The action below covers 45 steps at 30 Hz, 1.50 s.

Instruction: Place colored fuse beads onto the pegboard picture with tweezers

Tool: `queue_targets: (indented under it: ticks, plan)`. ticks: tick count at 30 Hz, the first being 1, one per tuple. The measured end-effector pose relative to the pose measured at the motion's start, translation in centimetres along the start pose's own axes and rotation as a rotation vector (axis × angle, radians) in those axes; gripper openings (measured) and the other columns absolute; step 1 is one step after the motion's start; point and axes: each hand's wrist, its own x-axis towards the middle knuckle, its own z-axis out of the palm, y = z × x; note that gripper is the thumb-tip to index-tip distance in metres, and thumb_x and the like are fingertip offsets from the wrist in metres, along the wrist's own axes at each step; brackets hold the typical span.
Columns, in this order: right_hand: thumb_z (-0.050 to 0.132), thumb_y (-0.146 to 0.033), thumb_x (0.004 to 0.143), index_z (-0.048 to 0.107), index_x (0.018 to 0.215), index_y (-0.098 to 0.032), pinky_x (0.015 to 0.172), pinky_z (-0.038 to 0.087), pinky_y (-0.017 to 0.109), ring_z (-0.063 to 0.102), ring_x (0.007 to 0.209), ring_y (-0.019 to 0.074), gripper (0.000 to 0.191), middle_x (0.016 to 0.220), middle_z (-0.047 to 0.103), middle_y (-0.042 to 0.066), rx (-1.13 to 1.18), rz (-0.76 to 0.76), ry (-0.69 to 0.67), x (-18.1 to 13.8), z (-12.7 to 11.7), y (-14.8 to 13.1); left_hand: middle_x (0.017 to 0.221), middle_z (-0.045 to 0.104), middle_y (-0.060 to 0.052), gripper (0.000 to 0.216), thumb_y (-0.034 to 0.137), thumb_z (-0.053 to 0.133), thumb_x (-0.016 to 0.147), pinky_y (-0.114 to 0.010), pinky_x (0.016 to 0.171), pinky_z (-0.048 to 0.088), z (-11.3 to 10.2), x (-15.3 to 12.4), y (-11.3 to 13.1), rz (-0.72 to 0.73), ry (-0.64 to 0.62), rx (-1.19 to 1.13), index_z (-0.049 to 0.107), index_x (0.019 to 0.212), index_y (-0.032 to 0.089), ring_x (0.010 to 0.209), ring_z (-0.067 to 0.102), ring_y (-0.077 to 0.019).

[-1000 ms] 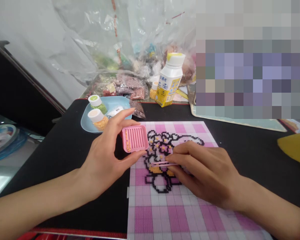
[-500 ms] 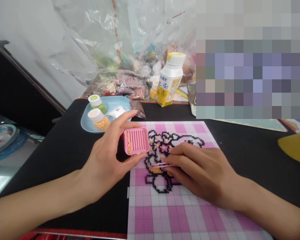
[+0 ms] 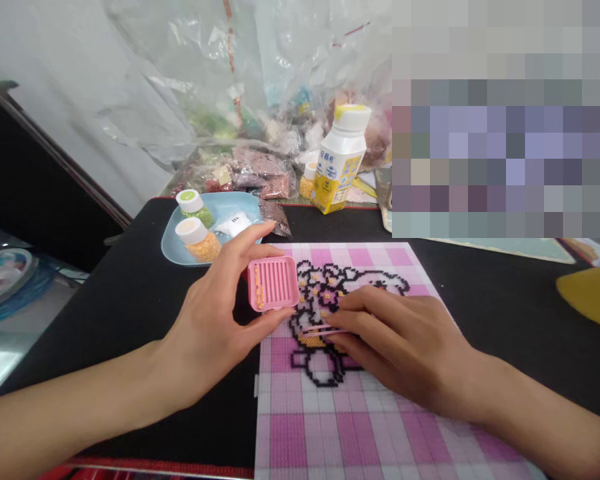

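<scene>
Left hand [image 3: 200, 333] grips a small pink tray [image 3: 274, 285] by its edges between thumb and fingers, tipped to show ridges and some orange beads [image 3: 259, 287] along one side. Right hand [image 3: 410, 347] pinches pale pink tweezers [image 3: 330, 329], tips at the orange patch of a black-outlined bead design [image 3: 323, 385] on a pink-and-white checked pegboard [image 3: 295, 437]; whether they hold a bead, I cannot tell. Behind the left hand, a blue dish [image 3: 173, 245] on the black worktop [image 3: 105, 333] carries an orange-bead jar [image 3: 199, 241], a green-lidded jar [image 3: 195, 208] and a white packet [image 3: 230, 225] with tiny black lettering, too blurred to read surely. Farther back, a white-and-yellow bottle [image 3: 339, 163] bears blue characters seemingly reading 安慕希.
</scene>
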Motion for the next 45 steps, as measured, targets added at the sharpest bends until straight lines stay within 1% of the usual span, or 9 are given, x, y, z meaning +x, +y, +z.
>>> queue_targets:
  ticks: [9,14,21,25,28,32,34,38,45]
  plan:
    - [0.053,-0.020,0.093,0.057,0.097,-0.016,0.046,0.041,0.026,0.059,0.065,0.0135,0.007,0.085,0.064,0.004,0.000,-0.005,-0.003,0.10,0.00,0.02,0.117,0.063,-0.004,0.075,0.024,0.073,0.076,-0.043,0.097,0.049,0.08,0.03,0.11,0.004,0.000,0.010,0.032,0.139,0.029,0.110,0.060,-0.0233]
    - [0.053,-0.020,0.092,0.057,0.094,-0.016,0.046,0.041,0.024,0.058,0.063,0.0122,0.006,0.081,0.063,0.004,-0.006,-0.006,0.020,0.07,-0.04,-0.04,0.117,0.062,-0.004,0.076,0.025,0.074,0.075,-0.044,0.098,0.049,0.15,0.12,0.03,0.003,0.002,0.003,0.032,0.139,0.030,0.110,0.061,-0.0231]
    - [0.048,-0.033,0.095,0.060,0.095,-0.017,0.050,0.042,0.023,0.055,0.067,0.0122,0.020,0.085,0.060,0.006,-0.062,0.001,0.008,-0.31,0.09,0.01,0.117,0.062,-0.004,0.076,0.026,0.073,0.075,-0.044,0.098,0.049,0.11,0.07,0.07,-0.010,-0.003,-0.006,0.032,0.139,0.030,0.109,0.061,-0.0235]
    - [0.047,-0.036,0.095,0.061,0.096,-0.017,0.051,0.042,0.023,0.055,0.068,0.0126,0.023,0.086,0.059,0.006,-0.073,0.002,0.003,-0.46,0.14,0.00,0.117,0.063,-0.004,0.076,0.025,0.074,0.075,-0.044,0.098,0.049,0.06,0.07,0.07,-0.002,0.005,-0.001,0.032,0.139,0.029,0.109,0.061,-0.0230]
    - [0.047,-0.032,0.095,0.060,0.097,-0.017,0.051,0.042,0.023,0.055,0.067,0.0119,0.020,0.086,0.060,0.006,-0.065,0.003,0.003,-0.34,0.11,-0.02,0.117,0.062,-0.004,0.075,0.025,0.073,0.075,-0.043,0.099,0.049,0.08,0.11,0.06,0.005,0.002,0.006,0.033,0.138,0.028,0.109,0.061,-0.0226]
    - [0.051,-0.022,0.094,0.058,0.096,-0.016,0.048,0.041,0.023,0.056,0.064,0.0108,0.010,0.084,0.062,0.003,-0.026,-0.003,0.013,-0.03,0.01,-0.02,0.117,0.063,-0.005,0.075,0.025,0.073,0.076,-0.042,0.098,0.049,0.11,0.15,0.10,0.008,-0.002,0.008,0.032,0.139,0.028,0.111,0.060,-0.0228]
    - [0.052,-0.020,0.093,0.057,0.096,-0.016,0.047,0.041,0.024,0.056,0.063,0.0108,0.007,0.084,0.062,0.003,-0.012,-0.004,0.023,0.11,-0.03,-0.01,0.116,0.063,-0.005,0.075,0.025,0.073,0.076,-0.043,0.098,0.049,0.10,0.17,0.14,0.004,-0.006,0.006,0.032,0.138,0.028,0.110,0.060,-0.0229]
    - [0.053,-0.020,0.093,0.056,0.096,-0.016,0.047,0.040,0.025,0.056,0.063,0.0110,0.006,0.085,0.062,0.002,-0.013,-0.001,0.035,0.18,-0.05,-0.03,0.116,0.063,-0.005,0.075,0.024,0.073,0.075,-0.044,0.100,0.047,0.07,0.19,0.21,-0.003,-0.014,0.002,0.033,0.138,0.028,0.108,0.061,-0.0228]
    - [0.051,-0.021,0.094,0.058,0.097,-0.017,0.045,0.038,0.026,0.056,0.063,0.0122,0.008,0.084,0.063,0.002,-0.030,-0.003,0.005,-0.02,-0.02,-0.05,0.117,0.063,-0.004,0.076,0.024,0.073,0.075,-0.044,0.099,0.047,0.10,0.16,0.15,-0.010,-0.021,0.018,0.032,0.138,0.030,0.109,0.061,-0.0235]
